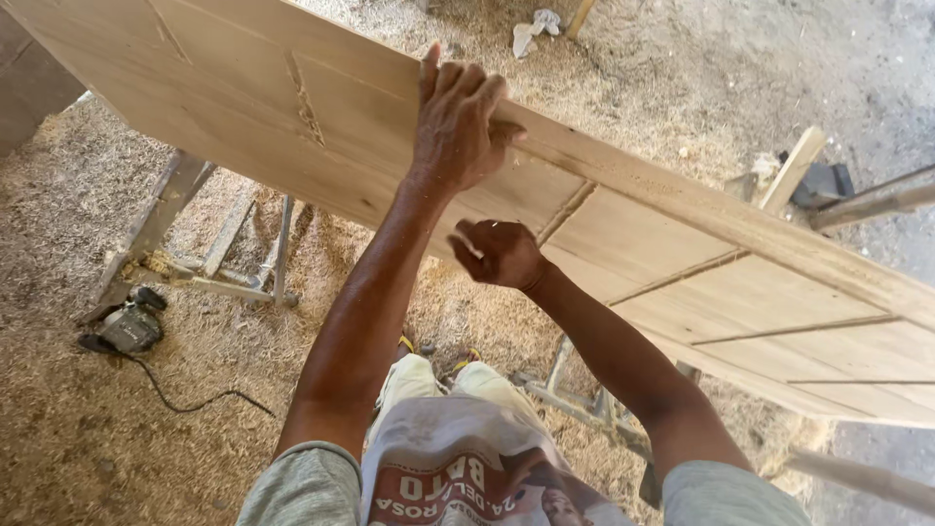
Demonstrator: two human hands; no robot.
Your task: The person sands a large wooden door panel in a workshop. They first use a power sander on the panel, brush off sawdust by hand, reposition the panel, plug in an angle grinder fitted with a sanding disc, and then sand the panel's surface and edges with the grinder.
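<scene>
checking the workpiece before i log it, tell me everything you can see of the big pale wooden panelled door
The big pale wooden panelled door is bare, unfinished timber: flat panels set between rails and a long edge stile, with a rough gouge near its left end. It lies tilted across metal trestle stands above the sawdust-covered floor, running from upper left to lower right. The left hand grips its upper edge; the right hand, closed in a fist, is against its face.

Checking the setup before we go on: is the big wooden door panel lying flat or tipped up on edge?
Tipped up. The door panel slants across the metal trestles, with the left hand gripping its top edge.
</scene>
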